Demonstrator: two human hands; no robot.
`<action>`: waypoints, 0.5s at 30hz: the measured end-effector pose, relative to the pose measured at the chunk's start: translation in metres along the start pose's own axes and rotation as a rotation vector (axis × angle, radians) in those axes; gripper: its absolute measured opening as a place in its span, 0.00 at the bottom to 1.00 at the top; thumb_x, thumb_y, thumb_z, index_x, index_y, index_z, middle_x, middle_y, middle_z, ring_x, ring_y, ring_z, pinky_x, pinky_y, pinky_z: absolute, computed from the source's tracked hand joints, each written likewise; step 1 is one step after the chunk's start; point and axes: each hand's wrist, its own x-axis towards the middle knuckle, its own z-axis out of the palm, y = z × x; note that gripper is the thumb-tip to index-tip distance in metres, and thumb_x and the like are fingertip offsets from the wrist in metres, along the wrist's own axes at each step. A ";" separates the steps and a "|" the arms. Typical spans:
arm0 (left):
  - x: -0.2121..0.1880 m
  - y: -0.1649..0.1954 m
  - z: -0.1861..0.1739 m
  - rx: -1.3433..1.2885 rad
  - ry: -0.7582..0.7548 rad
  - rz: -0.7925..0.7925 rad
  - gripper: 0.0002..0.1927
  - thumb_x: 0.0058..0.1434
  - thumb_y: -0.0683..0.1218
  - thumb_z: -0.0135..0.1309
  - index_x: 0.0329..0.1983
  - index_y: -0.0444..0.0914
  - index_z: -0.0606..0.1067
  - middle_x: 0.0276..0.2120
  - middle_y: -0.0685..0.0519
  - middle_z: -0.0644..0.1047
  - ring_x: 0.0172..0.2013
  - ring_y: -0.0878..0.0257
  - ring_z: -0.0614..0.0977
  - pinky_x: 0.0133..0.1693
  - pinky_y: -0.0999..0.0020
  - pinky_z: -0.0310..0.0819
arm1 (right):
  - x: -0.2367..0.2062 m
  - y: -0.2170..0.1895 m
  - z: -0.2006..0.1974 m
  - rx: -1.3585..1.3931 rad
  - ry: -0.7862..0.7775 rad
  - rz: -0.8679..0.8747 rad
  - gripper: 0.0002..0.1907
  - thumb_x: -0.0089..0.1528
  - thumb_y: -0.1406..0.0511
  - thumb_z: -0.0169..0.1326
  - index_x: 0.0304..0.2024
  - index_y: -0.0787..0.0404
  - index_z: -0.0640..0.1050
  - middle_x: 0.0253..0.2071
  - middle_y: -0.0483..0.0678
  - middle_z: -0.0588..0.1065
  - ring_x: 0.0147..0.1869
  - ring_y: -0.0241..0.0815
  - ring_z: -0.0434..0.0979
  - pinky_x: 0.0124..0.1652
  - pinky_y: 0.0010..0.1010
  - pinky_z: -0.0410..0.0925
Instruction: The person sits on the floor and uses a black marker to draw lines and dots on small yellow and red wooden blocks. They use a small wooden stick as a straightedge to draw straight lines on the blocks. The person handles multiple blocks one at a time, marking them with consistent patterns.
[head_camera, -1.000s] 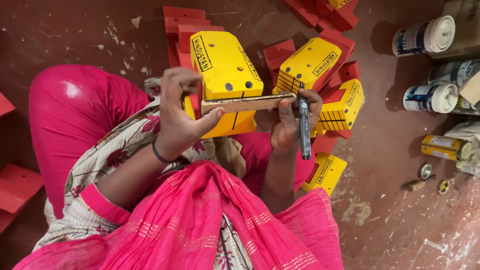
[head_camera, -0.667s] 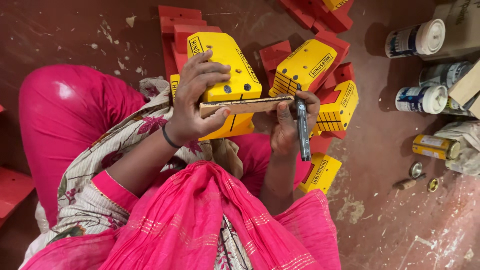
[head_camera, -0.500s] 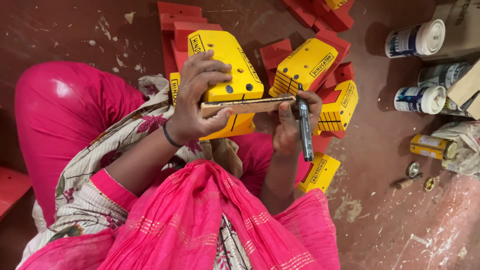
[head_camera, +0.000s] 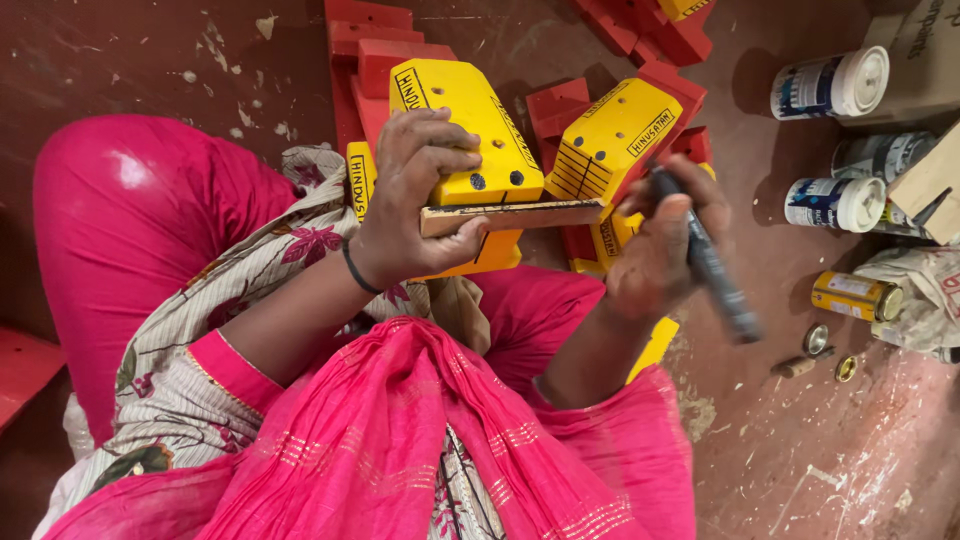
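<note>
Even, fairly bright indoor light from above, glare patch on the pink knee (head_camera: 130, 170), soft shadows beside the cans (head_camera: 830, 85), marker (head_camera: 705, 255) motion-blurred, floor (head_camera: 120, 60) sharp

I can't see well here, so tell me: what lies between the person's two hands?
In the head view, a flat unpainted wooden strip spans from the left hand toward the right hand, under the yellow block.

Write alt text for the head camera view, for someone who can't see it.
A seated person in pink holds a yellow-painted wooden block in the left hand and a dark marker in the right hand. More yellow and red blocks and paint cans lie on the floor.
</note>
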 end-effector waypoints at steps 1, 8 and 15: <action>-0.001 0.000 -0.001 0.011 0.000 0.002 0.27 0.51 0.46 0.67 0.54 0.39 0.71 0.56 0.47 0.73 0.65 0.44 0.69 0.71 0.43 0.55 | 0.000 -0.006 0.002 0.051 -0.069 -0.012 0.24 0.73 0.55 0.54 0.57 0.71 0.70 0.45 0.53 0.73 0.41 0.44 0.76 0.38 0.29 0.73; 0.001 -0.005 0.005 0.014 -0.003 0.020 0.28 0.53 0.48 0.67 0.55 0.40 0.70 0.56 0.47 0.73 0.64 0.44 0.71 0.70 0.41 0.54 | -0.007 0.034 0.048 -0.115 0.237 -0.116 0.26 0.76 0.52 0.49 0.61 0.68 0.67 0.39 0.56 0.78 0.37 0.41 0.79 0.42 0.26 0.74; 0.002 -0.019 0.007 0.000 -0.027 0.010 0.27 0.53 0.48 0.66 0.54 0.41 0.69 0.57 0.49 0.74 0.66 0.44 0.70 0.71 0.39 0.50 | -0.019 0.074 0.055 -0.143 0.295 0.018 0.22 0.73 0.56 0.53 0.57 0.70 0.72 0.39 0.49 0.73 0.33 0.34 0.68 0.34 0.24 0.64</action>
